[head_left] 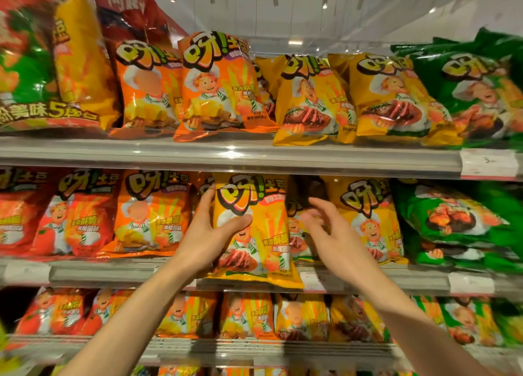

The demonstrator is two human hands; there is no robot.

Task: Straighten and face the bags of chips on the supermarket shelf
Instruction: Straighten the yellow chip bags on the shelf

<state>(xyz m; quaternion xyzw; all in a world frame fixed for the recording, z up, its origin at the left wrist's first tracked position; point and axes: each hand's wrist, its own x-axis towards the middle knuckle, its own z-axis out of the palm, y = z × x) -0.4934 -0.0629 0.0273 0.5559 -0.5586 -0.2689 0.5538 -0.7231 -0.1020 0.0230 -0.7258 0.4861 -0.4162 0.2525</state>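
the yellow chip bag (pixel 254 228) stood on the middle shelf (pixel 113 273), directly ahead of the person and between the two hands. its long axis ran near vertical, top seam up by the shelf above, bottom seam hanging slightly over the shelf lip. its printed front faced outward toward the camera, though the bag leaned a little, its foot kicked toward the right.

the left hand (pixel 208 234) held the bag's left edge, fingers reaching behind it and the thumb laid across the front over the chef's face. the right hand (pixel 328 228) hovered just beside the bag's right edge, fingers loosely spread and gripping nothing; whether a fingertip touched the foil could not be told through the blur. behind it a darker gap showed, with another yellow bag (pixel 370 220) to the right.

the left hand was the nearer and already had the bag, so the coming move seemed to turn on the right hand closing on the far edge to square the bag upright and seat it back on the shelf. an orange bag (pixel 150 214) stood just left of the held one.
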